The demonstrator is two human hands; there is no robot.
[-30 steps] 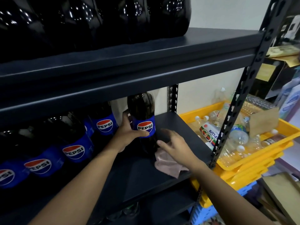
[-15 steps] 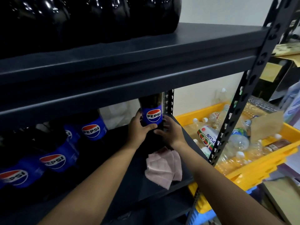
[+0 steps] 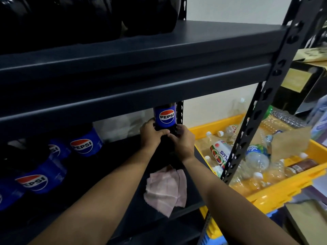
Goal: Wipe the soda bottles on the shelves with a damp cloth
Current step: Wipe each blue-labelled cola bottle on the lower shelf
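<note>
Grip: left hand (image 3: 152,134) and right hand (image 3: 182,138) both clasp the Pepsi bottle (image 3: 165,116) below its label | Look: dark cola, blue label | Change: bottle now farther back on the shelf (image 3: 192,174), right hand wrapped further round | Axis: upright, neck toward 12 o'clock | Cloth (image 3: 166,190): pink, lying free at 6 o'clock of the bottle.

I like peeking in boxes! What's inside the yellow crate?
Inside the yellow crate lie plastic bottles and a piece of cardboard. Whatever lies beneath them is covered.
</note>
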